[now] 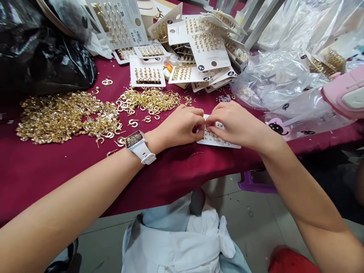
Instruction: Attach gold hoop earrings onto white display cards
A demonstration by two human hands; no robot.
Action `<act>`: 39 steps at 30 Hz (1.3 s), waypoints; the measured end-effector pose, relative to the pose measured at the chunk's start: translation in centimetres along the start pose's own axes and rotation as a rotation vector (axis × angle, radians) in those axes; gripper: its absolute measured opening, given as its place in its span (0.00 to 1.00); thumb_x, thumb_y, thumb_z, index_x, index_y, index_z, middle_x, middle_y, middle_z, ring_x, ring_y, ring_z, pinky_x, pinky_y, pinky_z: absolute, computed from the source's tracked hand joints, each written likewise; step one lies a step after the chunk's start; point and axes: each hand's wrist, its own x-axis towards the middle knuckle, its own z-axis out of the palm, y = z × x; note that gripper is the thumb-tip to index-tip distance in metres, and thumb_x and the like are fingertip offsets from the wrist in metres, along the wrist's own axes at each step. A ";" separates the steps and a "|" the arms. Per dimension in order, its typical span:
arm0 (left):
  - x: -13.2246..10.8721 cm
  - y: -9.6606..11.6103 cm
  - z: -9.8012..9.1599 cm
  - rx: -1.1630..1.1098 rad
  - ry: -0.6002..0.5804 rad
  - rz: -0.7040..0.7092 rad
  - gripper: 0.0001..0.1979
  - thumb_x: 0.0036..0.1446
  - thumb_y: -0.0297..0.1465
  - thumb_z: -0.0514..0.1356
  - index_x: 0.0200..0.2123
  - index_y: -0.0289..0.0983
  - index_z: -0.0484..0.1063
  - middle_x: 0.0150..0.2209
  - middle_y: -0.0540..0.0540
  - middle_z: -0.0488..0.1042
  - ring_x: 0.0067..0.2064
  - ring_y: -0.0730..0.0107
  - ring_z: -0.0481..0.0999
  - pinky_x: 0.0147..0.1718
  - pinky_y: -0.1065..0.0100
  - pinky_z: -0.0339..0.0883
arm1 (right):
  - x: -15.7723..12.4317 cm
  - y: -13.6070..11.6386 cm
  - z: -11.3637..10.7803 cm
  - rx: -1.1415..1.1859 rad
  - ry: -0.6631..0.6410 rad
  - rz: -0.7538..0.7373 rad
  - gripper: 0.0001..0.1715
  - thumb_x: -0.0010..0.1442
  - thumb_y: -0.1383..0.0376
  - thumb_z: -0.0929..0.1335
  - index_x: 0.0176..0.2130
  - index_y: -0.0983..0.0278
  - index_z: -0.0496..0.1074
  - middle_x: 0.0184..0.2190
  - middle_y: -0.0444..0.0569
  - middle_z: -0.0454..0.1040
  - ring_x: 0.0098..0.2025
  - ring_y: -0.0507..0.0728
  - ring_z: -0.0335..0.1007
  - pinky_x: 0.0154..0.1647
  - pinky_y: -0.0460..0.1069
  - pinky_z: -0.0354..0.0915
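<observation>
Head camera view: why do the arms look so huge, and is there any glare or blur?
In the head view, the wide lens stretches the left forearm and right forearm toward the bottom corners; the clear plastic bag shows bright glare; the earring card stays sharp.

Ok so the left hand [176, 127] and right hand [237, 125] were pinched together right over a white earring card [218, 142], fingertips meeting at its top edge, couldn't tell what they had hold of. White smartwatch [136, 144] on the left wrist. Huge heap of loose gold earrings [62, 117] sat on the dark red tablecloth [57, 178], with stacked filled cards [199, 49] beyond and a clear plastic bag [273, 79] off right.
</observation>
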 end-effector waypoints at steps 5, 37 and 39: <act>-0.1 -0.1 0.0 -0.005 -0.007 -0.004 0.07 0.51 0.28 0.56 0.26 0.35 0.74 0.28 0.50 0.71 0.31 0.73 0.68 0.36 0.67 0.53 | -0.3 0.8 0.2 0.151 0.062 -0.080 0.10 0.57 0.69 0.64 0.35 0.63 0.76 0.31 0.49 0.77 0.39 0.58 0.67 0.42 0.52 0.59; 0.1 -0.7 0.0 -0.083 -0.029 -0.018 0.07 0.52 0.29 0.58 0.27 0.35 0.75 0.30 0.48 0.73 0.31 0.75 0.70 0.33 0.73 0.59 | 0.5 3.7 0.3 -0.015 0.018 -0.428 0.16 0.61 0.65 0.60 0.37 0.57 0.76 0.31 0.47 0.74 0.38 0.56 0.62 0.41 0.52 0.55; 0.1 -0.7 0.0 -0.090 -0.023 -0.017 0.07 0.52 0.28 0.58 0.27 0.34 0.75 0.30 0.48 0.73 0.31 0.75 0.70 0.33 0.73 0.60 | 0.4 3.5 0.3 -0.036 0.010 -0.434 0.17 0.61 0.65 0.59 0.37 0.57 0.76 0.31 0.47 0.74 0.38 0.56 0.62 0.40 0.52 0.55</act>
